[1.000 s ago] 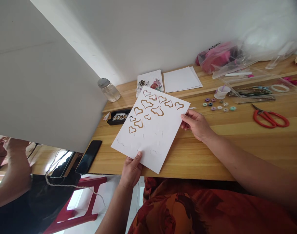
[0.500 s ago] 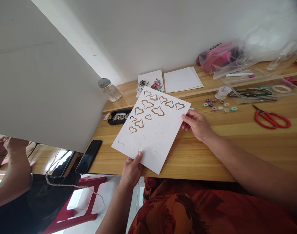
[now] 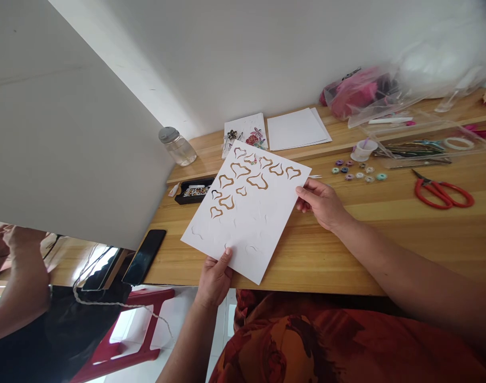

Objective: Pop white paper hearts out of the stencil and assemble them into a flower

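A white sheet of paper (image 3: 250, 213) is held up tilted over the front of the table. Its upper half has several curvy shapes cut through it, with the brown wood showing in them; the lower half has faint curved lines. My left hand (image 3: 216, 275) grips the near lower edge, thumb on top and fingers underneath. On the right edge, my right hand (image 3: 319, 201) pinches the paper between thumb and fingers. Behind the sheet's far corner lies another paper (image 3: 245, 125) with coloured flowers, partly covered.
Red-handled scissors (image 3: 442, 191), several small bobbins (image 3: 360, 175) and a clear tool box (image 3: 426, 143) are on the right. At left are a black bead tray (image 3: 182, 196), a bottle (image 3: 179, 149) and a phone (image 3: 144, 257). Another person's arm (image 3: 25, 271) shows beyond the partition (image 3: 75, 127).
Both hands keep the same hold on the paper. The whole view has shifted very slightly; nothing else has visibly moved.
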